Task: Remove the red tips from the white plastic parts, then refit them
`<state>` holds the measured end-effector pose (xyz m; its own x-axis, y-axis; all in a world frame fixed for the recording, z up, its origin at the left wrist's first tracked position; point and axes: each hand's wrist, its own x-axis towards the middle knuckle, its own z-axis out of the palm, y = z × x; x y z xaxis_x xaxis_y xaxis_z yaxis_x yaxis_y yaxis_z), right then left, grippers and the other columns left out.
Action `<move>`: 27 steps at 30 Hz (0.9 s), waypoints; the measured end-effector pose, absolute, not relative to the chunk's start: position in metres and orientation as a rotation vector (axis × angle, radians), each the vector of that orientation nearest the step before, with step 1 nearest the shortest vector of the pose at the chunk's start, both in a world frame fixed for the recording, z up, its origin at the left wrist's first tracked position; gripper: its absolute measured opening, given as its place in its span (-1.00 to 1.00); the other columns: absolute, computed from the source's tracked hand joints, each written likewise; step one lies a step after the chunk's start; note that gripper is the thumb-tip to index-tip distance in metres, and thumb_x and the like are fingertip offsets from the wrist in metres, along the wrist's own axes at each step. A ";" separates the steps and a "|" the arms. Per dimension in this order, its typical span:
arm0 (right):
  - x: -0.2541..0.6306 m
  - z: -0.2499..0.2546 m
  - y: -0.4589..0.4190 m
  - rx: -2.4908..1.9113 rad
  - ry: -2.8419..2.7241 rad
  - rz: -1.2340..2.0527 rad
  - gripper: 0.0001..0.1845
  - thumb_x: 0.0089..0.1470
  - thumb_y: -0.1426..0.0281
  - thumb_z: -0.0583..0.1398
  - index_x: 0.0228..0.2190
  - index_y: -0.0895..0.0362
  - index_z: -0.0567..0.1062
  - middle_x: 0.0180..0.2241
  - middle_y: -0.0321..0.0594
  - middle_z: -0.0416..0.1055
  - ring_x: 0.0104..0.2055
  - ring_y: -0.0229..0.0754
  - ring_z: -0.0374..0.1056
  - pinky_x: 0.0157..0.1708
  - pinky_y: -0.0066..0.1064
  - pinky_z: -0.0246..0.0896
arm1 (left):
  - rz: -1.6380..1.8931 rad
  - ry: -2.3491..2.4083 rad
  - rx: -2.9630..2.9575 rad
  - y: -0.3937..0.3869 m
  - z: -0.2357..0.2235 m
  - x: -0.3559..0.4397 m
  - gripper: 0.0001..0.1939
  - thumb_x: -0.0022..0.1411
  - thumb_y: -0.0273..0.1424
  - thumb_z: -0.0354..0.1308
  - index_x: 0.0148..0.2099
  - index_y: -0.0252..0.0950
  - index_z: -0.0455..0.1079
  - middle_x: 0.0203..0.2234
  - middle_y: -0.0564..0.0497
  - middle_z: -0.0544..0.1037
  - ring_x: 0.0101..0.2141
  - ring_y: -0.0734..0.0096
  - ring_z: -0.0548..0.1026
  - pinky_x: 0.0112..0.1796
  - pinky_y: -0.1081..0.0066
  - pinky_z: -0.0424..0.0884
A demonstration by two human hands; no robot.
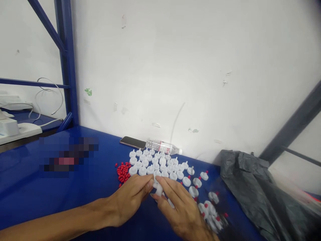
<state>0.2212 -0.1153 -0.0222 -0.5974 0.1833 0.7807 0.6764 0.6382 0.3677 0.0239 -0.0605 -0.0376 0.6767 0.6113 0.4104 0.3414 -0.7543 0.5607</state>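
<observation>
My left hand point(130, 199) and my right hand point(179, 207) meet at the front middle of the table, both closed on one white spouted cap point(158, 190). Fingers cover much of that cap, and whether a red tip is on it cannot be seen. Just beyond my hands stand many white spouted caps point(142, 171), round discs with a thin spout pointing up. A pile of small red tips point(123, 172) lies left of them. To the right, beside my right hand, are white caps with red tips point(193, 191) on their spouts, some lying tilted.
A phone point(132, 142) and a clear plastic bottle point(163, 146) lie at the back of the blue table point(100, 182), near the wall. A dark plastic bag point(240, 180) is at the right. A blue metal post point(67, 67) rises at the left; a blurred-out patch point(67, 155) lies nearer.
</observation>
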 end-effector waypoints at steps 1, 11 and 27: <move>0.221 -0.021 -0.114 -0.662 -2.123 -0.886 -0.74 0.25 0.59 0.14 -0.30 0.11 0.60 -0.07 0.01 0.63 -0.04 -0.02 0.59 -0.03 -0.27 0.58 | 0.833 0.756 2.440 -0.058 -0.032 0.022 -0.51 0.57 -0.14 -0.38 -0.30 -0.20 0.22 -0.52 0.09 0.40 -0.50 0.40 0.35 -0.41 0.34 0.30; 0.303 0.025 -0.054 -1.170 -1.864 -0.697 -0.73 0.35 0.37 0.11 0.00 0.02 0.54 -0.03 -0.11 0.51 -0.06 -0.05 0.53 -0.04 -0.18 0.52 | 0.736 0.970 2.983 -0.019 -0.007 -0.017 -0.82 0.40 -0.45 -0.07 -0.30 -0.21 0.26 -0.54 0.13 0.45 -0.57 0.42 0.36 -0.48 0.31 0.04; 0.367 -0.014 -0.032 -1.469 -2.012 -0.368 -0.74 0.31 0.22 0.15 -0.11 0.05 0.56 -0.13 -0.15 0.56 -0.16 -0.05 0.54 -0.09 -0.20 0.45 | 0.409 1.019 3.009 -0.016 -0.027 -0.042 -0.95 0.28 -0.42 0.07 -0.24 -0.19 0.35 -0.47 0.04 0.54 -0.52 0.30 0.46 -0.40 0.37 0.22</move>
